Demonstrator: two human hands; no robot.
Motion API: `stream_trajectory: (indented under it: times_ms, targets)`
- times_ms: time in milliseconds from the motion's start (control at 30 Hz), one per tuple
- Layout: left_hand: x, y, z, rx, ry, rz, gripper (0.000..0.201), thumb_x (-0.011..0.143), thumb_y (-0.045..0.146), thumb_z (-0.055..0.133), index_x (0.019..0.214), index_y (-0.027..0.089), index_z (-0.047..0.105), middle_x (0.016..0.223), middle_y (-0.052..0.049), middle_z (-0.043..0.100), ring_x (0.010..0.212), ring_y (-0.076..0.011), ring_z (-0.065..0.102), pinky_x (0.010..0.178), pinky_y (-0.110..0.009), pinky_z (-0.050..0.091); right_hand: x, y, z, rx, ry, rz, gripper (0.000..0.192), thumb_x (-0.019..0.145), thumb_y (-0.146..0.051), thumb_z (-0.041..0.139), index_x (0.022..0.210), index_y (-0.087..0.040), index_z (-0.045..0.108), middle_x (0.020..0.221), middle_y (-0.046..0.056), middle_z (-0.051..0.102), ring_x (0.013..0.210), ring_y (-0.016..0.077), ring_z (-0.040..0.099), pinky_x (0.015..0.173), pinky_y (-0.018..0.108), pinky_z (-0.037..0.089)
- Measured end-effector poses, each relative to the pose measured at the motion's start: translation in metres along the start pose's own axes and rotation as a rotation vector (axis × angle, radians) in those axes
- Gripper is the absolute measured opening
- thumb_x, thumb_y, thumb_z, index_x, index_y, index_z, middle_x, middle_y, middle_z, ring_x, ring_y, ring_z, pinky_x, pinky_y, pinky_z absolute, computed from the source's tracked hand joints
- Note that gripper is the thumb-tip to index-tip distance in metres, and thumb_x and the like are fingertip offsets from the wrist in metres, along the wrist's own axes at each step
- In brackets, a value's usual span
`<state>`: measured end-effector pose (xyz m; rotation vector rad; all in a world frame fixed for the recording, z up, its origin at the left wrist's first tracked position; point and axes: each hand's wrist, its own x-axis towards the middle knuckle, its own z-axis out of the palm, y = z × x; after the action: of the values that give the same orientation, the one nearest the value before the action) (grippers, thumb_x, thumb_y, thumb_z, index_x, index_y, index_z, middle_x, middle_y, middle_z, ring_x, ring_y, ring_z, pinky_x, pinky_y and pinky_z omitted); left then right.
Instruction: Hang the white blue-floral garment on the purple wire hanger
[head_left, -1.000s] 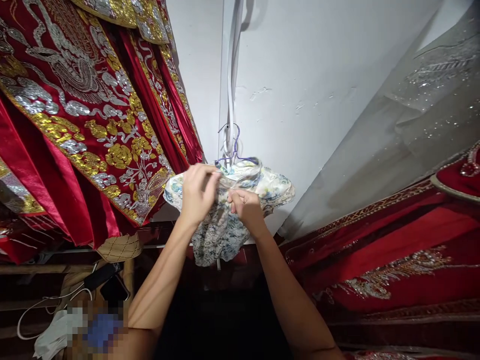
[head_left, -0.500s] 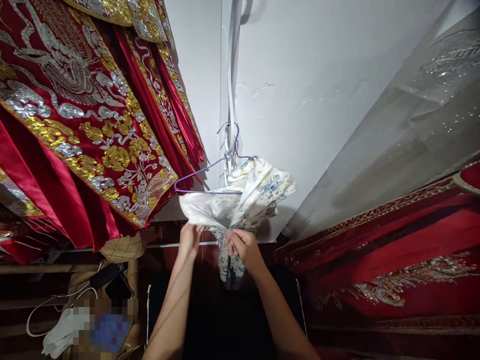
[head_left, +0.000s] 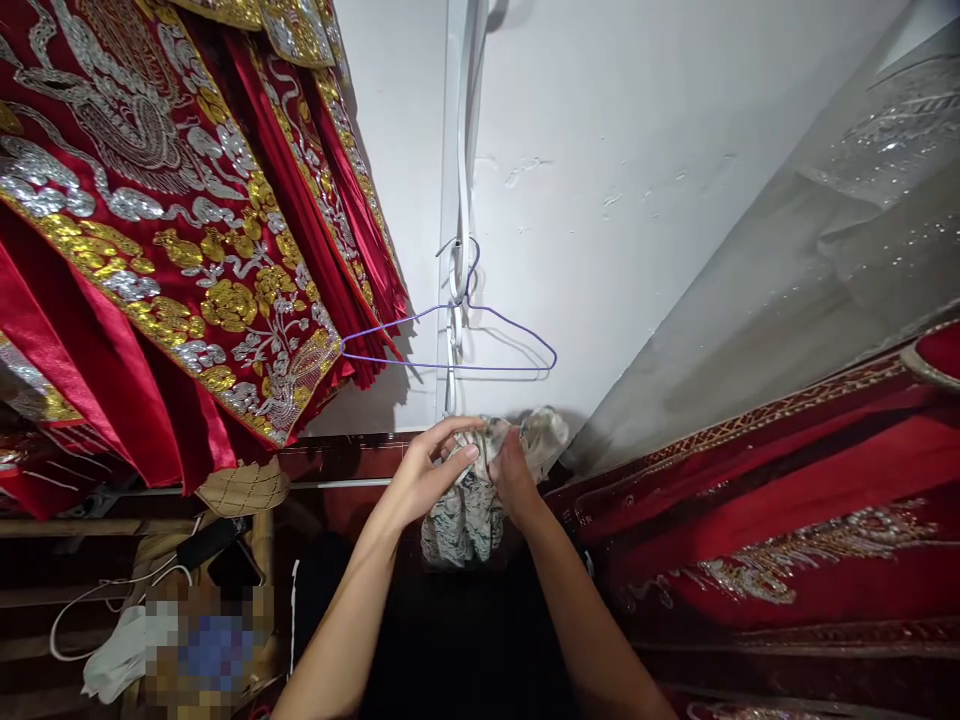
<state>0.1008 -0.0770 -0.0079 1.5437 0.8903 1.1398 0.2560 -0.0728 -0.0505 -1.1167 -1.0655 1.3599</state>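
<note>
A pale garment (head_left: 461,525) with a floral pattern hangs bunched between my hands, below the hanger. My left hand (head_left: 431,470) pinches its upper edge, thumb and fingers closed on the cloth. My right hand (head_left: 514,475) grips the cloth on the other side, its fingers partly hidden by the fabric. Above them a thin purple clothes hanger (head_left: 495,368) hangs bare, its hook caught on a white strap or rail (head_left: 461,180) by the wall.
Red robes (head_left: 225,300) with gold and silver embroidery hang at left. Sheer sparkly fabric (head_left: 780,270) and red beaded cloth (head_left: 810,520) are at right. A wooden chair (head_left: 262,540) at lower left bears a white cloth (head_left: 120,650) and dark devices with a cable. A white wall (head_left: 600,130) stands ahead.
The garment has come off the purple hanger and moved down, now gathered in both hands. The hanger stays on its hook, bare. My left hand has shifted right and up.
</note>
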Motion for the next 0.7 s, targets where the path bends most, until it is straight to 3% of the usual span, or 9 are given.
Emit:
stream_trajectory:
  times_ms: [167, 233, 300, 367, 467, 500, 567, 633, 700]
  targets:
    - [0.006, 0.007, -0.024, 0.249, 0.030, 0.070, 0.047, 0.095, 0.035, 0.054, 0.142, 0.031, 0.055, 0.131, -0.006, 0.066, 0.120, -0.0272, 0.059, 0.102, -0.037, 0.044, 0.002, -0.045, 0.000, -0.116, -0.519, 0.073, 0.043, 0.073, -0.054, 0.077, 0.098, -0.021, 0.067, 0.086, 0.005, 0.069, 0.080, 0.0230, 0.064, 0.075, 0.034, 0.050]
    - [0.012, 0.003, -0.035, 0.332, -0.051, 0.110, 0.045, 0.093, 0.028, 0.052, 0.138, 0.030, 0.058, 0.133, -0.005, 0.064, 0.124, -0.0262, 0.056, 0.107, -0.038, 0.040, 0.004, -0.062, -0.001, -0.368, -0.692, 0.067, 0.032, 0.069, -0.042, 0.082, 0.085, -0.019, 0.067, 0.077, 0.000, 0.065, 0.072, 0.0184, 0.058, 0.068, 0.030, 0.046]
    - [0.014, -0.005, -0.043, 0.336, -0.231, 0.091, 0.035, 0.093, 0.028, 0.050, 0.123, 0.024, 0.067, 0.123, -0.006, 0.067, 0.114, -0.0250, 0.059, 0.104, -0.036, 0.042, 0.010, -0.078, -0.003, -0.615, -0.773, -0.009, 0.024, 0.069, -0.036, 0.080, 0.075, -0.018, 0.065, 0.071, -0.001, 0.062, 0.067, 0.0159, 0.053, 0.061, 0.027, 0.041]
    - [0.012, -0.013, -0.050, 0.324, -0.419, -0.002, 0.035, 0.097, 0.035, 0.042, 0.101, 0.017, 0.071, 0.101, -0.005, 0.070, 0.095, -0.0228, 0.062, 0.092, -0.033, 0.048, 0.022, -0.091, -0.008, -0.743, -0.748, -0.108, 0.020, 0.072, -0.032, 0.075, 0.068, -0.017, 0.063, 0.067, -0.001, 0.060, 0.065, 0.0149, 0.052, 0.057, 0.025, 0.039]
    - [0.001, -0.019, -0.065, 0.417, -0.511, -0.121, 0.053, 0.099, 0.052, 0.034, 0.080, 0.013, 0.065, 0.080, -0.003, 0.065, 0.076, -0.0185, 0.056, 0.074, -0.028, 0.047, 0.051, -0.101, -0.022, -0.721, -0.449, -0.281, 0.012, 0.072, -0.025, 0.069, 0.067, -0.017, 0.062, 0.063, -0.002, 0.057, 0.060, 0.0133, 0.051, 0.054, 0.023, 0.037]
    - [-0.003, -0.019, -0.072, 0.478, -0.492, -0.131, 0.053, 0.097, 0.057, 0.037, 0.079, 0.014, 0.063, 0.079, -0.002, 0.064, 0.074, -0.0176, 0.055, 0.071, -0.027, 0.046, 0.063, -0.101, -0.027, -0.700, -0.328, -0.341, 0.008, 0.071, -0.024, 0.069, 0.074, -0.017, 0.065, 0.063, -0.003, 0.057, 0.060, 0.0134, 0.051, 0.054, 0.023, 0.037]
    - [-0.010, -0.015, -0.089, 0.638, -0.401, -0.130, 0.048, 0.092, 0.060, 0.048, 0.082, 0.015, 0.064, 0.079, -0.002, 0.064, 0.072, -0.0172, 0.055, 0.068, -0.025, 0.043, 0.087, -0.094, -0.038, -0.678, -0.152, -0.430, 0.031, 0.071, -0.025, 0.070, 0.102, -0.019, 0.069, 0.070, -0.002, 0.064, 0.065, 0.0159, 0.057, 0.059, 0.024, 0.043]
    - [-0.015, -0.010, -0.108, 0.831, -0.287, -0.139, 0.045, 0.091, 0.058, 0.050, 0.081, 0.017, 0.065, 0.075, -0.002, 0.065, 0.069, -0.0179, 0.056, 0.065, -0.026, 0.041, 0.107, -0.080, -0.047, -0.717, -0.119, -0.464, 0.054, 0.073, -0.026, 0.069, 0.126, -0.022, 0.064, 0.089, 0.003, 0.073, 0.081, 0.0218, 0.066, 0.072, 0.030, 0.050]
    - [-0.017, -0.006, -0.125, 0.989, -0.234, -0.174, 0.046, 0.094, 0.055, 0.045, 0.077, 0.018, 0.066, 0.072, -0.004, 0.067, 0.066, -0.0197, 0.059, 0.064, -0.028, 0.040, 0.120, -0.064, -0.053, -0.794, -0.180, -0.447, 0.061, 0.073, -0.025, 0.069, 0.134, -0.024, 0.063, 0.114, 0.008, 0.073, 0.105, 0.0282, 0.067, 0.088, 0.036, 0.051]
